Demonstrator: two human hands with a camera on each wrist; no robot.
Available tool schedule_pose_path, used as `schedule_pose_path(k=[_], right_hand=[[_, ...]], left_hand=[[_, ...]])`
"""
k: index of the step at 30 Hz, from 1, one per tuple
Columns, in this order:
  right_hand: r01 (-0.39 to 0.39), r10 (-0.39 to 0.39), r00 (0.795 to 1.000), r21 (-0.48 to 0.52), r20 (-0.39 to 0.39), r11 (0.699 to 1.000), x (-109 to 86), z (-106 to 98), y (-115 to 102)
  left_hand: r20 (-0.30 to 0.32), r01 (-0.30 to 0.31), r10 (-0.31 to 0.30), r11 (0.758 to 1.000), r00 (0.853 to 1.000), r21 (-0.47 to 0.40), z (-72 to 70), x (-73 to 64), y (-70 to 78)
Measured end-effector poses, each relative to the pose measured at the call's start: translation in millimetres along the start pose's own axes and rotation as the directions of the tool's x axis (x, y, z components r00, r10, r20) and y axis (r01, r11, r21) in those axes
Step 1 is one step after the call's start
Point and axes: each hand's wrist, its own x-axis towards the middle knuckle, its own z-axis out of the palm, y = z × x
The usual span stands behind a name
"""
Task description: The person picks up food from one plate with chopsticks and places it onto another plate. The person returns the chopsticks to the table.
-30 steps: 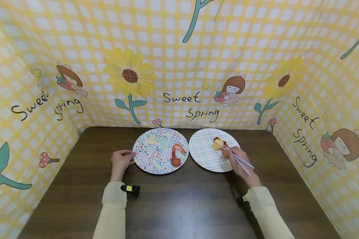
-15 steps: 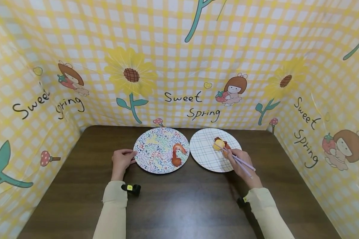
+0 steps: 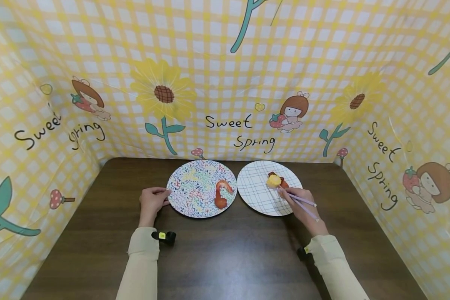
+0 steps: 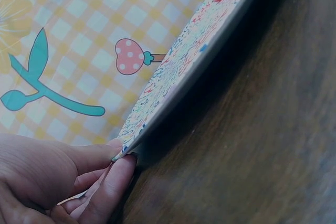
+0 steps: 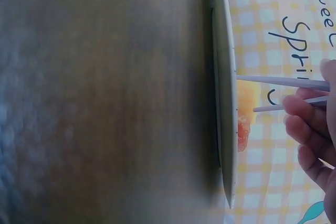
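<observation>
Left hand (image 3: 153, 203): pinching rim of multicolour-speckled plate (image 3: 187, 196) between thumb and fingers. Right hand (image 3: 304, 208): grasping lavender chopsticks (image 5: 283, 81), tips parted, right at yellow food piece (image 3: 273, 181); firm grip on it unclear. Yellow piece on grid-lined white plate (image 3: 251, 187), against reddish-brown food (image 3: 283, 183). Speckled plate, just beside: curled shrimp (image 3: 221, 183), reddish-brown piece (image 3: 220, 203) near its right edge. Both plates on dark wood table (image 3: 225, 258). Behind: yellow-checked "Sweet Spring" cloth (image 3: 217, 83).
</observation>
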Motion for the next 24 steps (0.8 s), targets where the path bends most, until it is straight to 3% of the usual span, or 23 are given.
schedule_pose_path(k=[4,8,14,18,24], right_hand=[[-0.059,0.058,0.996,0.006,0.063,0.998,2.3,-3,-7],[-0.135,0.14,0.974,-0.036,0.179,0.99,5.6,-9,-18],[-0.125,0.153,0.944,-0.112,0.294,0.986,9.2,-7,-19],[-0.101,0.129,0.945,-0.107,0.302,0.989,9.1,-6,-16],[-0.059,0.082,0.962,-0.098,0.259,0.993,7.5,-5,-11]], left_hand=[[0.002,0.002,-0.002,1.0,1.0,-0.003,-0.3,-0.1,-0.5],[0.003,0.002,-0.002,1.0,1.0,-0.003,-0.8,-0.2,-0.6],[0.003,0.002,-0.002,1.0,1.0,0.01,-1.2,-0.5,0.3],[0.008,0.007,-0.007,1.0,1.0,0.012,-1.4,-0.6,0.4],[0.004,0.013,-0.013,1.0,1.0,0.015,-1.2,-0.8,0.4]])
